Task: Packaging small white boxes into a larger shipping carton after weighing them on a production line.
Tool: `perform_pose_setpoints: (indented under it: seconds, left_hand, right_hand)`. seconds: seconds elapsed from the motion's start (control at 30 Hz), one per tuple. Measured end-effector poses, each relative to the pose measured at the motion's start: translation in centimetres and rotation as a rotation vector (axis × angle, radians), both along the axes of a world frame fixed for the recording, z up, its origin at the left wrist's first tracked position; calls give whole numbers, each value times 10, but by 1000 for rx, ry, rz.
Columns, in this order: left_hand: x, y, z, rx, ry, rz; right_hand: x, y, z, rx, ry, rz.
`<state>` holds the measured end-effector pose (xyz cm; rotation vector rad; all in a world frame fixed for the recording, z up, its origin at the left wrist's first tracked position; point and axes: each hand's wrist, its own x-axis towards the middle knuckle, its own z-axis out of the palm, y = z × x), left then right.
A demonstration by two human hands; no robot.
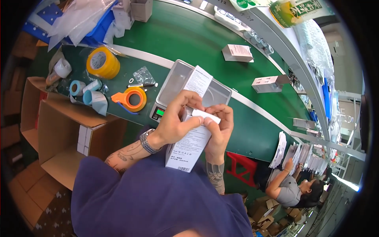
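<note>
A white printed carton [188, 146] stands against my front, its top flap raised a little. My left hand [182, 116] grips its upper left edge, thumb on the flap. From the other side my right hand [219, 125] holds the same carton, with thumb and fingers pinching the flap's right end. Just beyond my hands, another white carton [198, 81] lies on the metal pan of a digital scale [170, 81]. The scale's small display glows green. Whatever is inside the carton in my hands is hidden.
An orange tape dispenser [130, 99], a marker [141, 85] and yellow tape rolls [103, 63] lie left of the scale. Cartons [237, 53] stand on the green conveyor [177, 29]. An open cardboard box [65, 118] is at my left. A co-worker [290, 189] handles white cartons at the right.
</note>
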<state>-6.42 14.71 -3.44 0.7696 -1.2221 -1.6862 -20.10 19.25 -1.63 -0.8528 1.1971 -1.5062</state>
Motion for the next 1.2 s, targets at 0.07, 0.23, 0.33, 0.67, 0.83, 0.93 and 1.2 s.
perform_pose_setpoints:
  seconds: [0.07, 0.23, 0.33, 0.67, 0.83, 0.93, 1.2]
  left_hand:
    - [-3, 1, 3, -60, -61, 18]
    - [-1, -5, -10, -283, -112, 47]
    - [8, -15, -24, -408, -79, -18]
    - [182, -356, -66, -925, -1485, 765]
    - [196, -394, -108, -425, -1616, 821]
    - [192, -351, -80, -581, -1689, 716]
    - [152, -162, 94, -963, -558, 163]
  right_hand:
    - [-4, 0, -2, -32, 44, 16]
    - [-14, 1, -15, -131, 127, 120]
    - [-22, 4, -29, -196, 170, 194]
    - [-122, -27, -38, 133, 361, -222]
    - [-112, -58, -81, 142, 485, -98]
    - [-108, -66, -61, 202, 552, -117]
    - [-94, -84, 20, -206, 309, 334]
